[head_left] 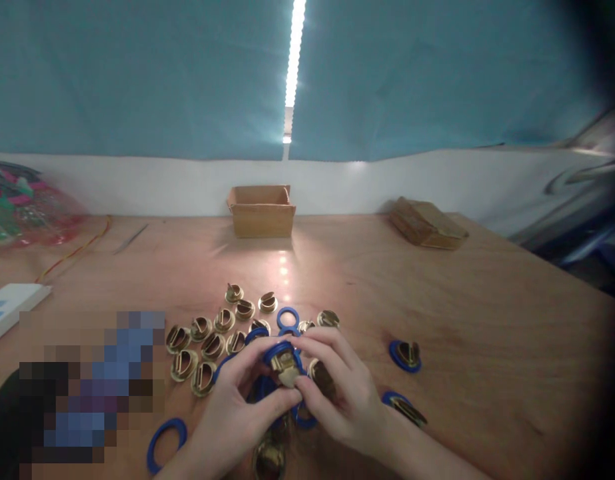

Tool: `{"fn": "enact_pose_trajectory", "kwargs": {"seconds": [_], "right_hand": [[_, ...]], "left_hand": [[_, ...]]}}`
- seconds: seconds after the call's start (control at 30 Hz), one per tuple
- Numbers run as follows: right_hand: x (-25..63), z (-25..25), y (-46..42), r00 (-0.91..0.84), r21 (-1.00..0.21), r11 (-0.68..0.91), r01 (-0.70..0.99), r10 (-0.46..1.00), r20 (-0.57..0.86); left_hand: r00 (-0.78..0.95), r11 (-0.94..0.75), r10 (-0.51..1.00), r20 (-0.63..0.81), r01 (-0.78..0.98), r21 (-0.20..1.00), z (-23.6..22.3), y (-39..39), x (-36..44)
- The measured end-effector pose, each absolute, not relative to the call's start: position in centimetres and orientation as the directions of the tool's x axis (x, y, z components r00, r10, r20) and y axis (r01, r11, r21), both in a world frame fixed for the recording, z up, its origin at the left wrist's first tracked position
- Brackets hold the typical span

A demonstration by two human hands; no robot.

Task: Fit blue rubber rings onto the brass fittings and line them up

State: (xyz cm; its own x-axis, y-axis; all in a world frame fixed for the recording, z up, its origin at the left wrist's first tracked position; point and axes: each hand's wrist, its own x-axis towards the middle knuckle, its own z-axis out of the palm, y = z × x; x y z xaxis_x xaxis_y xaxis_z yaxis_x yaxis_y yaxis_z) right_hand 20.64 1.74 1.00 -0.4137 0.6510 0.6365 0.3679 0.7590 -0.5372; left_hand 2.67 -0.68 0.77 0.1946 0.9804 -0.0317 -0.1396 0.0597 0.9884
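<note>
With my left hand and right hand together, I pinch a gold-coloured plug between fingers and thumbs, a blue ring at its far end. Other plugs lie left of my grip, two ringed plugs right, a cardboard box well beyond.
</note>
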Motion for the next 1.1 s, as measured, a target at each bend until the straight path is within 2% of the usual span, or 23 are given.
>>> {"fn": "enact_pose_trajectory", "kwargs": {"seconds": [0.13, 0.47, 0.63, 0.8, 1.1], "right_hand": [[20.30, 0.96, 1.78, -0.326, -0.569, 0.733, 0.372, 0.677, 0.660], [19.80, 0.72, 1.52, -0.293, -0.613, 0.700, 0.367, 0.712, 0.638], [19.96, 0.87, 1.46, -0.306, -0.649, 0.657, 0.384, 0.754, 0.582], [20.27, 1.08, 1.57, -0.351, -0.619, 0.680, 0.394, 0.733, 0.582], [19.55, 1.05, 1.04, -0.276, -0.695, 0.620, 0.365, 0.785, 0.555]], "left_hand": [[0.198, 0.031, 0.980, -0.022, -0.044, 0.999, 0.22, -0.68, 2.53], [0.223, -0.068, 0.974, 0.040, 0.118, 0.991, 0.02, -0.66, 2.25], [0.254, -0.090, 0.966, 0.048, 0.154, 0.984, -0.05, -0.71, 2.18], [0.239, -0.126, 0.968, 0.077, 0.198, 0.972, 0.34, -0.95, 2.09], [0.267, -0.180, 0.958, 0.103, 0.280, 0.943, 0.26, -1.07, 1.94]]}}
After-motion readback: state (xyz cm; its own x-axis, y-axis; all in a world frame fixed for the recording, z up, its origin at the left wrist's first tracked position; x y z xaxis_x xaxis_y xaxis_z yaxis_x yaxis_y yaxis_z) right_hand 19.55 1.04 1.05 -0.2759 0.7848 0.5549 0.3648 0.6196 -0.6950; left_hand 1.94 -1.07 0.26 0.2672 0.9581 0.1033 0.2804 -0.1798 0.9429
